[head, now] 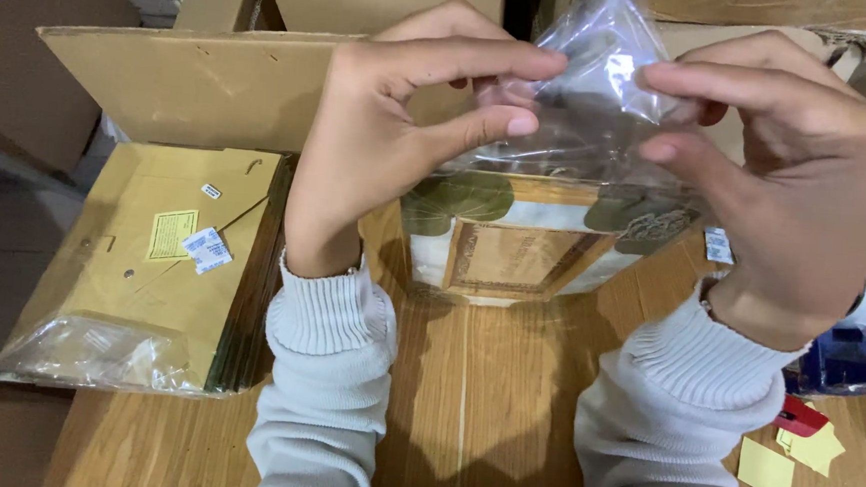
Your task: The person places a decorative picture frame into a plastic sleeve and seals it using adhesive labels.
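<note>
- Your left hand [400, 131] is pinching the left side of the clear plastic bag [587, 93] between thumb and forefinger, raised above the wooden table [484, 397].
- Your right hand [787, 185] is pinching the right side of the bag's top the same way.
- The bag is hanging between both hands, and a flat printed box [523, 249] with green leaves and a tan frame is sitting in its lower part.
- To the left, a stack of yellow-brown flat cartons [162, 257] is lying in an open cardboard box [192, 83].
- Near right, yellow paper slips [791, 456] are lying on the table.
</note>
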